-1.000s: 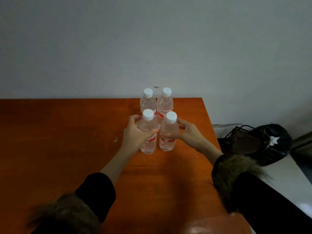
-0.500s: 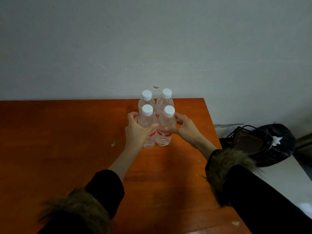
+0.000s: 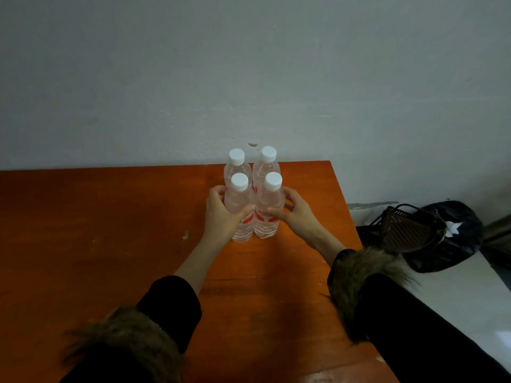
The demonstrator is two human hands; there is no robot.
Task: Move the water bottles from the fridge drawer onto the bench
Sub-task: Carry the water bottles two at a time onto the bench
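Several clear water bottles with white caps and red labels stand upright in a tight square on the orange bench (image 3: pixel 110 230), close to the wall. My left hand (image 3: pixel 221 217) grips the front left bottle (image 3: pixel 239 205), thumb across its front and fingers round its left side. My right hand (image 3: pixel 296 214) grips the front right bottle (image 3: pixel 269 208) the same way from the right. Behind them stand the back left bottle (image 3: pixel 236 163) and the back right bottle (image 3: pixel 267 161), mostly hidden by the front pair. The fridge drawer is not in view.
The bench's right edge runs diagonally just right of my right arm. Beyond it sit a brown slatted basket (image 3: pixel 406 230) and a black bag (image 3: pixel 453 233) on a lower pale surface (image 3: pixel 470 294). A grey wall (image 3: pixel 249 78) stands right behind the bottles.
Both hands have slid the two front bottles away from me, up against the back pair. The hands still grip them.
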